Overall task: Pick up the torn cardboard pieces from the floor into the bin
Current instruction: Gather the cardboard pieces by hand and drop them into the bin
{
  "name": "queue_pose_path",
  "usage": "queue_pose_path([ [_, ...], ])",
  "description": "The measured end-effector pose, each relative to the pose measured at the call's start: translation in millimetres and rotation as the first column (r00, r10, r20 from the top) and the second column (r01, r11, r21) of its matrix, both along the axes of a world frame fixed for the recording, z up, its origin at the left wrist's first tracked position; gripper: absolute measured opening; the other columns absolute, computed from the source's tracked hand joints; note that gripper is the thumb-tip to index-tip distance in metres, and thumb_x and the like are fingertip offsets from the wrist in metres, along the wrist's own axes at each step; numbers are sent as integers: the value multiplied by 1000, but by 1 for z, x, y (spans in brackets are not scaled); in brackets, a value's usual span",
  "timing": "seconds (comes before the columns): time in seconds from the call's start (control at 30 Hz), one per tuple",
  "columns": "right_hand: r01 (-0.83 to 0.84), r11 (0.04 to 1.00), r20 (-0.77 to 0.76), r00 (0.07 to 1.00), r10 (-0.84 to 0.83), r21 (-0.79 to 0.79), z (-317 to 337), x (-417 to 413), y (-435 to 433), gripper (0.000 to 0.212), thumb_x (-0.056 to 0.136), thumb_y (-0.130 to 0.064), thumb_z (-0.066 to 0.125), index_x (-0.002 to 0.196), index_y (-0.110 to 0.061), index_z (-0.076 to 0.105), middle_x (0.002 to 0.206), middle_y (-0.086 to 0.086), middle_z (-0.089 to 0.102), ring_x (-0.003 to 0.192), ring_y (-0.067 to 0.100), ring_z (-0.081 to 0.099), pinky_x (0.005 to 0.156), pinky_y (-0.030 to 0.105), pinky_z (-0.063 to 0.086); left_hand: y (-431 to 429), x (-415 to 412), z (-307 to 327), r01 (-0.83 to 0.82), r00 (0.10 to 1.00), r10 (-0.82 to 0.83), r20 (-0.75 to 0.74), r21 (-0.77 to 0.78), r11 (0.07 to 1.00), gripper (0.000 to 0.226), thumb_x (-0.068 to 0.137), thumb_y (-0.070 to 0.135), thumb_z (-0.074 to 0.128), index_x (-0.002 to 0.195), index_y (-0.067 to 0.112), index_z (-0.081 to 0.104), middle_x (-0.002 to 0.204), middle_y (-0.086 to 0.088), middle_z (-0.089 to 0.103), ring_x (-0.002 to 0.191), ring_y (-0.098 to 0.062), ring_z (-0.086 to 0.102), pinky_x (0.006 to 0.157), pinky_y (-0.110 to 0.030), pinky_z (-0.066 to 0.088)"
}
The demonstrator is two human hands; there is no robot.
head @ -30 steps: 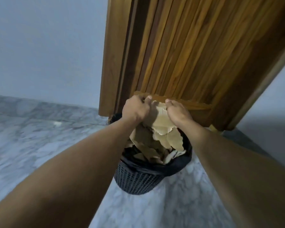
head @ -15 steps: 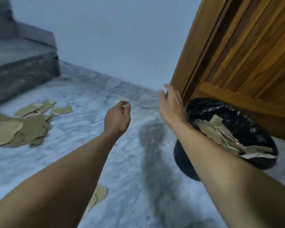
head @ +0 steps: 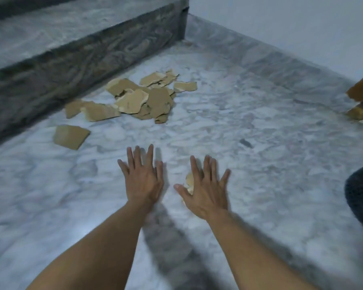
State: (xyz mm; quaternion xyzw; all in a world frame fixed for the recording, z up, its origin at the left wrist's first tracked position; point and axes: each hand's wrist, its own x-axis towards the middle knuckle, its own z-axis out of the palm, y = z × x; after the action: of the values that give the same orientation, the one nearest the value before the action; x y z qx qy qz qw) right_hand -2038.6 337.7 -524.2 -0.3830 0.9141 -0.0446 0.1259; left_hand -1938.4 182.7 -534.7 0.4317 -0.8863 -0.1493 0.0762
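Both hands empty, left hand [head: 142,181] and right hand [head: 203,189] fingers splayed; torn cardboard pieces [head: 134,97] heaped far-left on floor [head: 249,132] by step [head: 82,53], look light, stiff, flat, so pinch raised edges.

Pretty dim shot, cool bluish cast over the whole grey-white marble floor [head: 249,126]. There's a soft bright patch on it around 7 o'clock, and both bare forearms throw long dark shadows running toward 5 o'clock. Motion blur smears everything a bit, worst at the edges: the dark grey stone step [head: 76,59] at 10 o'clock looks streaky, and wide-angle bending shows there too.
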Motion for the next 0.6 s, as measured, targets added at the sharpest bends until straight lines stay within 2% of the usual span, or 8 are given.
queue_pose_path([
  [0.1,34,999,34,999,-33,-30,-2,-26,-36,100,84,-89,20,154,-36,-29,167,12,-23,154,33,-21,115,69,-13,-30,-3,0,-116,993,116,9,47,992,71,102,60,22,162,27,3,169,-15,3,154,-35,-14,120,-63,-7],
  [0.27,42,997,48,998,-39,-59,-3,-70,-96,111,76,-96,24,153,-38,-29,166,12,-27,153,32,-24,114,73,-10,-112,-7,4,-277,961,277,15,-38,960,87,93,77,25,162,29,4,169,-17,-2,154,-40,-12,116,-72,-4],
  [0.33,27,998,45,999,-25,-49,-2,-88,-119,115,70,-101,25,150,-43,-33,164,11,-32,151,34,-27,112,75,-11,-147,-7,7,-378,926,378,-4,-19,926,100,82,90,27,161,32,6,169,-15,-5,153,-42,-14,113,-73,-6],
  [0.43,15,999,43,999,-13,-51,-2,-120,-150,122,60,-107,25,146,-47,-36,161,8,-37,150,37,-29,110,78,-10,-190,-14,9,-483,874,485,-31,53,874,117,65,104,26,159,41,-3,168,-15,-14,151,-47,-17,111,-74,-10],
  [0.5,19,998,47,999,-17,-53,-3,-145,-172,124,56,-109,24,147,-49,-35,161,8,-38,149,38,-29,108,79,-10,-208,-27,9,-482,871,490,-42,126,867,121,59,107,26,157,46,-10,167,-19,-12,151,-50,-11,114,-73,-8],
  [0.6,90,991,82,993,-82,-102,-1,-182,-206,123,54,-108,25,149,-51,-30,163,7,-34,150,37,-28,108,79,-11,-224,-63,8,-385,918,393,-56,111,916,118,60,106,29,154,50,-16,168,-19,3,152,-49,2,115,-72,-3],
])
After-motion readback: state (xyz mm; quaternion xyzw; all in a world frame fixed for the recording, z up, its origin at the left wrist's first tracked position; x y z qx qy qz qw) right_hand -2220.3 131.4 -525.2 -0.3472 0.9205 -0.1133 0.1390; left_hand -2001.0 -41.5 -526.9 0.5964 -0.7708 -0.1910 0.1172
